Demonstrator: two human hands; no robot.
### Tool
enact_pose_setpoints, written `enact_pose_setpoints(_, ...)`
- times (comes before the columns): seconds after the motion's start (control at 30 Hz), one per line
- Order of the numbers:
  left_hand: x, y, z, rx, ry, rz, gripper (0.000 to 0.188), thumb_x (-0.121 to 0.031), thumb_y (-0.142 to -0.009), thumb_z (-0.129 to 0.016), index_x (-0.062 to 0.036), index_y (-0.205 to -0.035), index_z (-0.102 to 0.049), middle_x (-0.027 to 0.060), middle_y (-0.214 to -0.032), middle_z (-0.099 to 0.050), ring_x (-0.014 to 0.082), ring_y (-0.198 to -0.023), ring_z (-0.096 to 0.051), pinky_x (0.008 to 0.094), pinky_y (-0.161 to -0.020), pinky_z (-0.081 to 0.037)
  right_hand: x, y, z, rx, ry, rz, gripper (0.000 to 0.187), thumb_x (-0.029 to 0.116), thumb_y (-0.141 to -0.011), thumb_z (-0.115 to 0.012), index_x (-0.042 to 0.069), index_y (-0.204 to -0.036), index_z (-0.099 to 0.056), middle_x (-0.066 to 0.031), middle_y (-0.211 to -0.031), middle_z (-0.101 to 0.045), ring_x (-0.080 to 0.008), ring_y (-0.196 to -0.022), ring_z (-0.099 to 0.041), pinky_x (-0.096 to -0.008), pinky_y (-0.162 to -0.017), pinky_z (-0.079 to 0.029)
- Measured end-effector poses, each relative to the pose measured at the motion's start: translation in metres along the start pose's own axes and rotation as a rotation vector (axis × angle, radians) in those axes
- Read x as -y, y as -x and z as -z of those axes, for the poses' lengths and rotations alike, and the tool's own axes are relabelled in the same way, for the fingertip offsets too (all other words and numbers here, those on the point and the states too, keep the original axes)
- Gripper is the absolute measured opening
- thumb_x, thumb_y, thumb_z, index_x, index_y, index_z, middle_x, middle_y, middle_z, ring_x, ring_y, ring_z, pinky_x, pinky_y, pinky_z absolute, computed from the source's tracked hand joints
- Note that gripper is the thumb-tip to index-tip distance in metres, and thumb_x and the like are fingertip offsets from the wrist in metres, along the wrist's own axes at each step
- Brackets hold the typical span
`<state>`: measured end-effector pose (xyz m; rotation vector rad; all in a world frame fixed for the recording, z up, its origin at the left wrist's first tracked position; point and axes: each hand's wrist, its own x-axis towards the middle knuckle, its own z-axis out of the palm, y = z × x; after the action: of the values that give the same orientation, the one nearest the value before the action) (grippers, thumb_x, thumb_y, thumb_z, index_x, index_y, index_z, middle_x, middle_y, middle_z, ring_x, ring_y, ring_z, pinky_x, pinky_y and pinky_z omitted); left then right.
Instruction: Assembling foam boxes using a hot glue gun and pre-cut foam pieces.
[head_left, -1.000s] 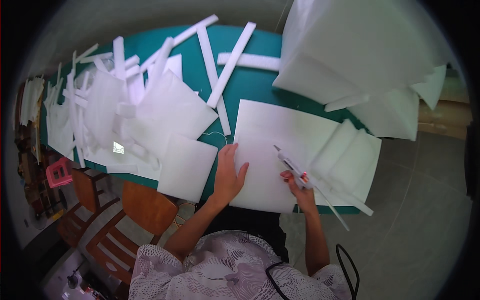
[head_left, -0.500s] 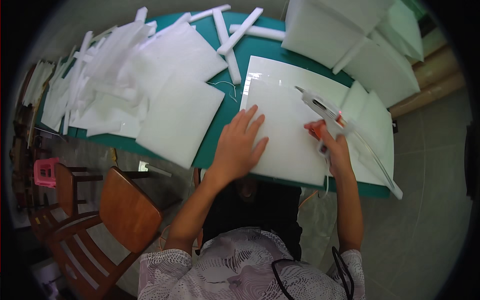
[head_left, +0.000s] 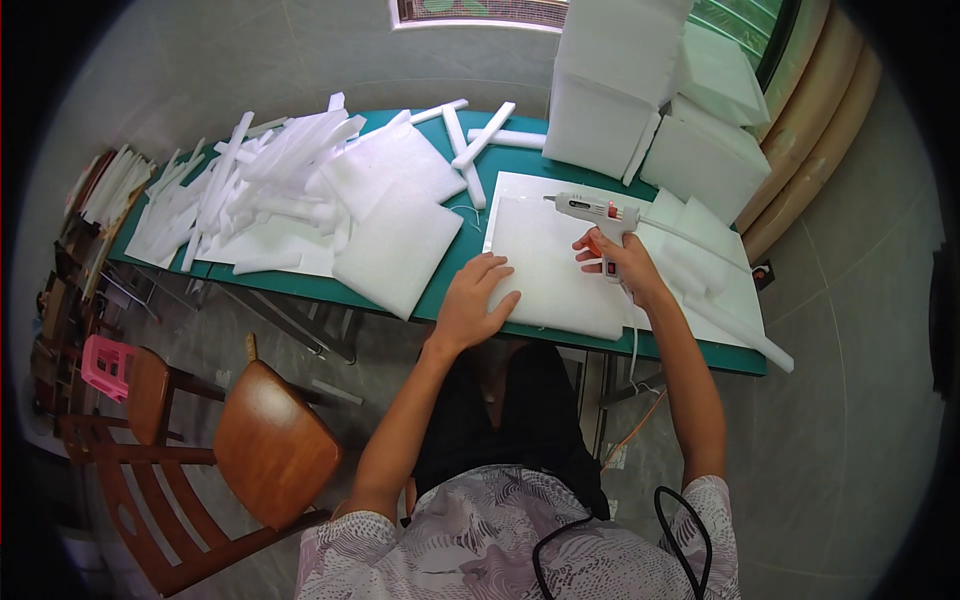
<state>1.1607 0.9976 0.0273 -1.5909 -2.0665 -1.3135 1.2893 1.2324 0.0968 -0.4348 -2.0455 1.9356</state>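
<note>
- Table [head_left: 460,248] comes first by size: we see its green top ahead of us, with white foam offcuts [head_left: 315,150] heaped toward 10 o'clock and foam blocks [head_left: 600,120] stacked toward 1 o'clock.
- Foam sheet [head_left: 550,285], white and roughly square, lies on a white board [head_left: 540,184] in front of us. From our right hand [head_left: 622,262] it spreads toward 8 o'clock; from our left hand [head_left: 468,308] it spreads toward 3 o'clock. The left is right at the sheet's edge, so we judge it the nearer.
- Glue gun [head_left: 587,208] is gripped in our right hand, fingers curled round its handle. Its long axis runs from 9 to about 3 o'clock, tip toward 9, over the sheet's far side; how high it hangs we cannot tell.
- Our left hand is unclenched and holds nothing, fingers stretched toward 1 o'clock, thumb over the sheet's left side.
- Nozzle [head_left: 549,199], smallest of all, shows the change: half a second ago it pointed near 10 o'clock, and now we find it near 9, while our left hand stays by the same edge.
</note>
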Motion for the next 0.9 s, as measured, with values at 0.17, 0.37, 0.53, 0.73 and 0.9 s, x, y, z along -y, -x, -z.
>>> enact_pose_setpoints(0.17, 0.0, 0.0, 0.0, -0.038, -0.046, 0.003, 0.033, -0.018, -0.08, -0.069, -0.0022, -0.109, -0.064, 0.0154, -0.119, -0.06, 0.0356, -0.119, -0.052, 0.0427, -0.101, -0.041, 0.029, -0.024, -0.009, 0.09, 0.223, -0.136, 0.044, 0.037, -0.095, -0.057, 0.001, -0.119, -0.053, -0.0109, -0.097, -0.066, -0.0176, -0.081, -0.067, -0.0279, -0.06, -0.05)
enact_pose_setpoints(0.37, -0.004, -0.006, 0.004, 0.0, -0.025, 0.045, 0.034, -0.017, -0.079, -0.069, -0.003, -0.11, -0.064, 0.0151, -0.121, -0.06, 0.0354, -0.121, -0.052, 0.0426, -0.1, -0.041, 0.022, -0.061, -0.018, 0.156, 0.242, -0.192, 0.048, 0.037, -0.094, -0.058, -0.003, -0.121, -0.052, -0.0115, -0.093, -0.066, -0.0175, -0.07, -0.067, -0.0246, -0.051, -0.045)
enact_pose_setpoints(0.53, -0.002, -0.007, 0.006, 0.027, -0.031, 0.06, 0.036, -0.016, -0.078, -0.07, -0.0029, -0.11, -0.064, 0.0143, -0.122, -0.06, 0.0348, -0.122, -0.051, 0.0418, -0.099, -0.042, 0.018, -0.073, -0.025, 0.133, 0.272, -0.222, 0.048, 0.036, -0.093, -0.059, -0.005, -0.116, -0.054, -0.0118, -0.086, -0.066, -0.0158, -0.063, -0.064, -0.0243, -0.048, -0.045)
enact_pose_setpoints(0.73, 0.0, -0.01, 0.006, 0.053, -0.028, 0.075, 0.037, -0.016, -0.077, -0.071, -0.0037, -0.112, -0.064, 0.0133, -0.123, -0.06, 0.0341, -0.122, -0.051, 0.042, -0.099, -0.041, 0.014, -0.077, -0.026, 0.107, 0.279, -0.242, 0.045, 0.035, -0.092, -0.06, -0.006, -0.11, -0.056, -0.01, -0.078, -0.065, -0.013, -0.054, -0.059, -0.0243, -0.046, -0.045)
enact_pose_setpoints(0.9, 0.002, -0.011, 0.006, 0.074, -0.05, 0.061, 0.038, -0.02, -0.079, -0.07, -0.0026, -0.112, -0.063, 0.013, -0.124, -0.059, 0.0323, -0.123, -0.05, 0.0417, -0.098, -0.042, 0.009, -0.078, -0.024, 0.069, 0.287, -0.255, 0.043, 0.035, -0.091, -0.061, -0.006, -0.106, -0.058, -0.0091, -0.073, -0.063, -0.0125, -0.051, -0.057, -0.0254, -0.046, -0.046)
